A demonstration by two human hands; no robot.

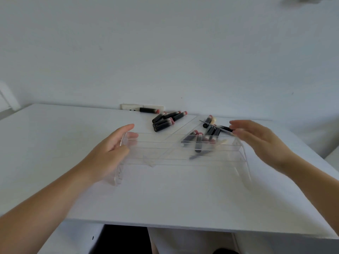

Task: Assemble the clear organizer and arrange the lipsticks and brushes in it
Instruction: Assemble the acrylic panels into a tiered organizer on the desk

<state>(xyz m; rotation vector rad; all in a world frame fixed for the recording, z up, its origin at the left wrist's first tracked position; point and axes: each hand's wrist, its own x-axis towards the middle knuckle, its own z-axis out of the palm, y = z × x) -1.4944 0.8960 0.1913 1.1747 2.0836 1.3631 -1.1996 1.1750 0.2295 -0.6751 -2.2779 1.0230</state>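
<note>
Hands flank clear organizer [176, 153] on bench [165, 195]: left hand [111, 145] gripping its end panel, right hand [256, 138] open beside far end. Lipsticks [165, 120] loose beyond. Risk: panels slipping apart, tipping.

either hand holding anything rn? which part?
Left hand grips the clear organizer by its left end panel. Right hand is open beside the right end, holding nothing.
</note>
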